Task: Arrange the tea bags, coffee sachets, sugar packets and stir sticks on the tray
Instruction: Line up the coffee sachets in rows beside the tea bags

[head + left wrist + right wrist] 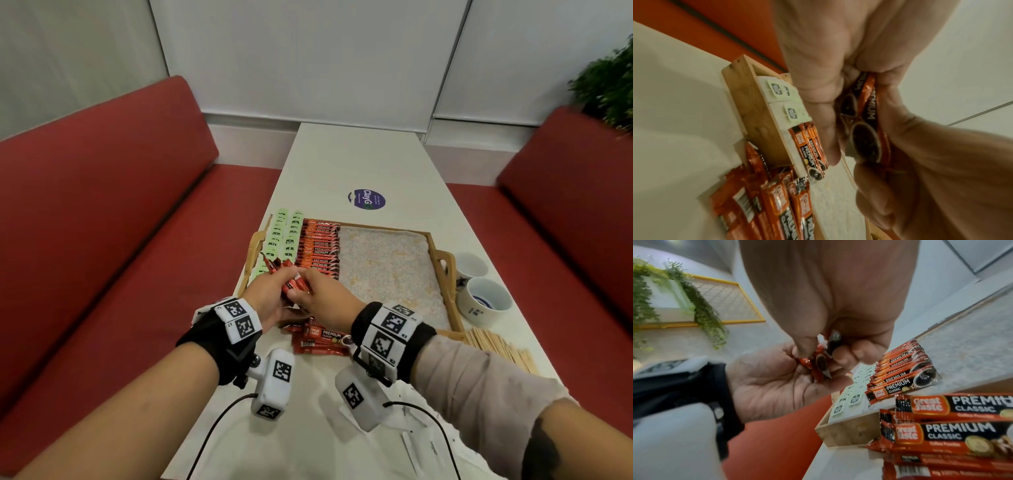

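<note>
Red booth benches flank the white counter (359, 164). On the wooden tray (442, 260), tea bags (281, 236) and a coffee sachet row (320, 246) are laid. Left hand (265, 301) grips a sachet bundle (291, 279); right hand (325, 301) pinches one out. Loose sachets (318, 339), stir sticks (496, 346) still wait.
</note>
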`<move>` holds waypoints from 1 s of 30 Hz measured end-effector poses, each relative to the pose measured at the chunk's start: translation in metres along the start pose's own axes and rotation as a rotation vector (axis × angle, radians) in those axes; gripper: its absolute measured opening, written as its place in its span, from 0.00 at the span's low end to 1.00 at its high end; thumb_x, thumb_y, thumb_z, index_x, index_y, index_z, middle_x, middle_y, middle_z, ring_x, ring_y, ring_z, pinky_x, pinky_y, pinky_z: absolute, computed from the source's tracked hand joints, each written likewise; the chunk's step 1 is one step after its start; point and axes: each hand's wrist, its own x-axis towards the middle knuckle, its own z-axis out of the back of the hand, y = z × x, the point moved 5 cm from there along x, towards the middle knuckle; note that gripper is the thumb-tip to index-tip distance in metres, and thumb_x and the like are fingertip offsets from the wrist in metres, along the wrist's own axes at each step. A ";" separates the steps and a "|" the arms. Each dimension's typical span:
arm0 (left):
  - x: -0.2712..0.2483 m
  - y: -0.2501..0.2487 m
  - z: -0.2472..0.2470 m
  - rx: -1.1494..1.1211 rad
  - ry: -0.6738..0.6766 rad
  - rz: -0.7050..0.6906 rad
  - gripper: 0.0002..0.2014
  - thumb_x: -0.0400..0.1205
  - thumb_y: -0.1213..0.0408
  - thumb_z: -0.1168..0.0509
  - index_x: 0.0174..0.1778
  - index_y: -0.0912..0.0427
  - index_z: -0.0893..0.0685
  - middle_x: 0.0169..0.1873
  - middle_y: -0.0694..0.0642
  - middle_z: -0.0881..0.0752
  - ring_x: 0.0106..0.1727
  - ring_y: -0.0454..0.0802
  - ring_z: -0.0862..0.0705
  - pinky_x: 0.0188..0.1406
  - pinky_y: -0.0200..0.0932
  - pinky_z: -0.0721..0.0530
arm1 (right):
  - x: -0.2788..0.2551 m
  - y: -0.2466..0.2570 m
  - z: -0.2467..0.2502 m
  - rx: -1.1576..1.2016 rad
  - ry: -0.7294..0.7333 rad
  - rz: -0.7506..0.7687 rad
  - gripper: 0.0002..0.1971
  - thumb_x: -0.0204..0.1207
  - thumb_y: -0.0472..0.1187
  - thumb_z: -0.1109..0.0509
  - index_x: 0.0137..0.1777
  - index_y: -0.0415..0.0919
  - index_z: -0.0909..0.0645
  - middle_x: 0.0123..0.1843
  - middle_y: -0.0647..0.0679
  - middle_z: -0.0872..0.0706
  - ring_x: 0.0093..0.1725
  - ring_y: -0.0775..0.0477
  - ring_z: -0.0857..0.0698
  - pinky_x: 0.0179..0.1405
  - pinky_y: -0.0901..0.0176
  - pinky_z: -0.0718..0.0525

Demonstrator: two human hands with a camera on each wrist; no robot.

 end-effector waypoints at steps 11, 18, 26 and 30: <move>0.036 -0.016 0.020 0.075 -0.081 -0.045 0.13 0.88 0.56 0.46 0.56 0.59 0.19 0.51 0.62 0.11 0.53 0.59 0.13 0.52 0.58 0.14 | 0.038 -0.017 0.022 -0.245 -0.025 -0.012 0.05 0.85 0.36 0.44 0.57 0.41 0.31 0.44 0.49 0.23 0.40 0.46 0.24 0.31 0.60 0.33; 0.049 -0.021 0.023 0.152 -0.070 -0.052 0.11 0.87 0.56 0.44 0.57 0.56 0.20 0.45 0.55 0.13 0.40 0.49 0.17 0.45 0.49 0.17 | 0.052 -0.028 0.025 -0.467 -0.058 0.040 0.15 0.87 0.48 0.49 0.60 0.38 0.28 0.50 0.47 0.27 0.47 0.46 0.28 0.45 0.54 0.32; 0.062 -0.027 0.031 0.408 -0.152 -0.165 0.03 0.83 0.67 0.36 0.48 0.54 0.20 0.42 0.55 0.14 0.40 0.48 0.15 0.48 0.52 0.15 | 0.059 -0.037 0.035 -0.357 -0.057 -0.013 0.09 0.85 0.42 0.41 0.58 0.39 0.25 0.54 0.44 0.20 0.51 0.45 0.23 0.49 0.54 0.27; 0.065 -0.029 0.032 0.530 -0.157 -0.211 0.05 0.82 0.65 0.34 0.43 0.50 0.20 0.39 0.53 0.13 0.44 0.52 0.13 0.52 0.52 0.16 | 0.061 -0.049 0.044 -0.300 -0.011 -0.107 0.08 0.80 0.46 0.32 0.46 0.42 0.26 0.42 0.48 0.20 0.41 0.48 0.23 0.40 0.58 0.28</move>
